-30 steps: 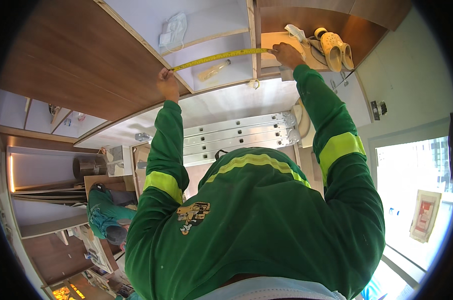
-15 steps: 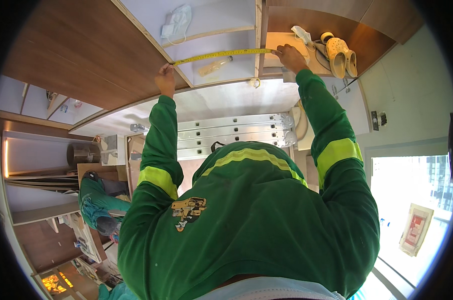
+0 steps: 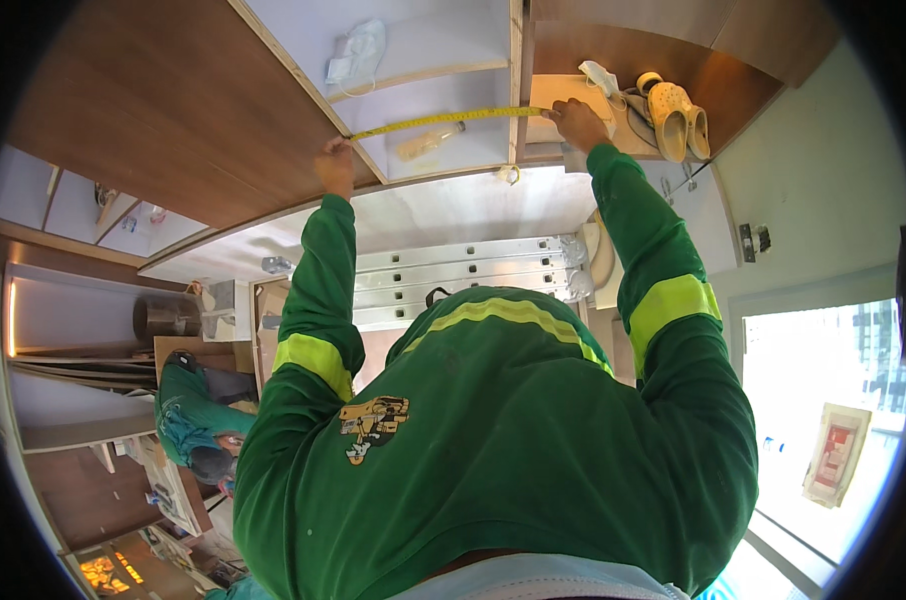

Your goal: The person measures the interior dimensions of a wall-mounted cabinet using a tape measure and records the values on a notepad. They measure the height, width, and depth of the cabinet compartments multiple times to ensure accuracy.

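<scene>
A yellow tape measure [image 3: 443, 121] is stretched across an open cabinet compartment, bowing slightly between my hands. My left hand [image 3: 335, 166] pinches its left end at the edge of the brown wood panel. Closed on the other end, my right hand [image 3: 579, 124] is beside the upright divider [image 3: 516, 75], in front of the right compartment. Behind the tape a clear bottle [image 3: 430, 141] lies on its side. A light blue face mask [image 3: 357, 55] rests in the compartment beyond it.
Pale yellow clogs [image 3: 676, 120] and a white mask [image 3: 600, 78] sit in the right compartment. A roll of tape [image 3: 510, 174] hangs at the cabinet's front edge. Below lies a metal ladder [image 3: 463, 268]. Another person in green [image 3: 191, 405] bends at the left. A bright window [image 3: 823, 400] is at right.
Both hands and the tape sit slightly lower in the picture, the left hand shifted a little. The person at left has moved slightly. Both hands keep their hold.
</scene>
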